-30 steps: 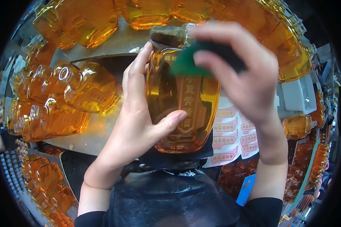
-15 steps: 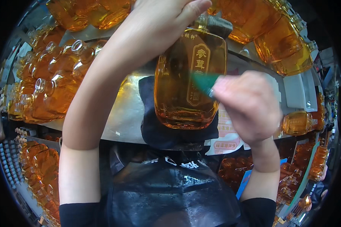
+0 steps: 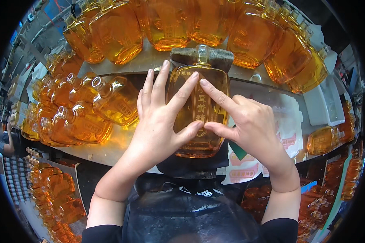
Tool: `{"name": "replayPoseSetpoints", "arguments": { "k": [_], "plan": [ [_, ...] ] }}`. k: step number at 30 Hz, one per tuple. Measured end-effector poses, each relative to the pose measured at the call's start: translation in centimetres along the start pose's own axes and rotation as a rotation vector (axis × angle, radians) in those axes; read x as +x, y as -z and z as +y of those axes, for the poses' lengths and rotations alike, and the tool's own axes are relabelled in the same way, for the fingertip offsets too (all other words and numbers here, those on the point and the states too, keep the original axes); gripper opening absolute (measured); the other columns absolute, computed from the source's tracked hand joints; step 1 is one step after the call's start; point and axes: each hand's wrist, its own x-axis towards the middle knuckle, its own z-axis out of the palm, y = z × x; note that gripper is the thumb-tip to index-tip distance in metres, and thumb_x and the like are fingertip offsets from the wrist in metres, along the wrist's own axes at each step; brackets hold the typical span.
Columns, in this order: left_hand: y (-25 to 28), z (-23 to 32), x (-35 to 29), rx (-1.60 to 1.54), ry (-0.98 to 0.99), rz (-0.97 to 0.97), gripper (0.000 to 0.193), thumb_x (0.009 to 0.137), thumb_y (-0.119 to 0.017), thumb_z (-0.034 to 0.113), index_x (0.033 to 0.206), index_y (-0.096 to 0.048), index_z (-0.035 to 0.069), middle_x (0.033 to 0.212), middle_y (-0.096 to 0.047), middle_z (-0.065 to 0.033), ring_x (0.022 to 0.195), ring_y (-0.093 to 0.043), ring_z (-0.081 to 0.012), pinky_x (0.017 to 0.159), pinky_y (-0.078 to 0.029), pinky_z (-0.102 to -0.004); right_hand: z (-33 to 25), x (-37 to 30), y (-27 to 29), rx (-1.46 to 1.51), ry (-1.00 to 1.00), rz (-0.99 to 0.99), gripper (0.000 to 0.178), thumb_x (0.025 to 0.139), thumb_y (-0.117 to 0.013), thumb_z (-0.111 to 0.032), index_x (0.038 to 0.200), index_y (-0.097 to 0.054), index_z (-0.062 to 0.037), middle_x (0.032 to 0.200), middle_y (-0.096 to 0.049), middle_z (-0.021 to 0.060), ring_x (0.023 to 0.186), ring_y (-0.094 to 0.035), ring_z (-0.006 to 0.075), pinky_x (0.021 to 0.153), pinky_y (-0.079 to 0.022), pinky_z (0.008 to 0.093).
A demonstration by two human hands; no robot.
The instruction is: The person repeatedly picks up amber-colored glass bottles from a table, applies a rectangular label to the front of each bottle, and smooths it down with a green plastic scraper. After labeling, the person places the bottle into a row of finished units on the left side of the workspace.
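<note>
A flat amber glass bottle (image 3: 196, 150) lies tilted in front of me, its neck on a dark padded rest (image 3: 222, 57) and its base toward me over a black cloth (image 3: 170, 166). A gold-lettered label (image 3: 199, 106) runs down its face. My left hand (image 3: 156, 111) is open, fingers spread, with index tip and thumb at the label. From the other side, my right hand (image 3: 253, 125) brings its index tip and thumb to the label, its other fingers curled. A flat green scraper (image 3: 238, 150) sticks out beneath that palm, apparently held by those partly hidden fingers.
Amber bottles (image 3: 166, 24) stand in a row on the raised ledge behind. More bottles (image 3: 115, 103) crowd the left of the metal table. Printed label sheets (image 3: 290, 125) lie at the right, near a white tray (image 3: 324, 101). Crated bottles (image 3: 59, 190) sit lower left.
My left hand has come down from the bottle's neck to its face. The right hand has stopped its blurred motion with the green scraper, which has shifted under the palm; both hands now meet over the label.
</note>
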Motion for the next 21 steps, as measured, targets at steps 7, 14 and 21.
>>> {"name": "replayPoseSetpoints", "arguments": {
  "k": [7, 14, 21],
  "plan": [
    [0.1, 0.3, -0.2, -0.012, 0.014, -0.046, 0.086, 0.076, -0.077, 0.027, 0.152, -0.038, 0.023, 0.161, -0.013, -0.0231, 0.148, -0.011, -0.0449, 0.118, -0.019, -0.0525, -0.3, -0.2, 0.5, 0.027, -0.046, -0.082, 0.081, 0.075, -0.072, -0.053, 0.149, -0.043, -0.0324, 0.062, -0.048, 0.007, 0.056, -0.056, 0.0249, 0.054, -0.047, 0.0391],
    [0.2, -0.2, 0.1, 0.032, 0.006, -0.031, 0.098, 0.075, -0.079, 0.027, 0.155, -0.027, 0.012, 0.16, -0.013, -0.0229, 0.148, -0.01, -0.0435, 0.119, -0.018, -0.0506, 0.0, 0.4, 0.6, 0.024, -0.036, -0.114, 0.083, 0.075, -0.072, -0.054, 0.149, -0.044, -0.0302, 0.062, -0.048, 0.0083, 0.055, -0.055, 0.0259, 0.055, -0.047, 0.0389],
    [0.5, -2.2, 0.2, -0.259, -0.001, 0.086, 0.093, 0.089, -0.069, 0.036, 0.154, -0.016, -0.003, 0.157, -0.021, -0.0267, 0.146, -0.018, -0.0436, 0.119, -0.02, -0.0466, 6.2, 1.4, 1.6, 0.917, -0.404, 0.04, 0.059, 0.087, -0.071, -0.031, 0.139, -0.054, -0.009, 0.082, -0.066, 0.0016, 0.072, -0.063, 0.0105, 0.068, -0.052, 0.0275]
  ]
}}
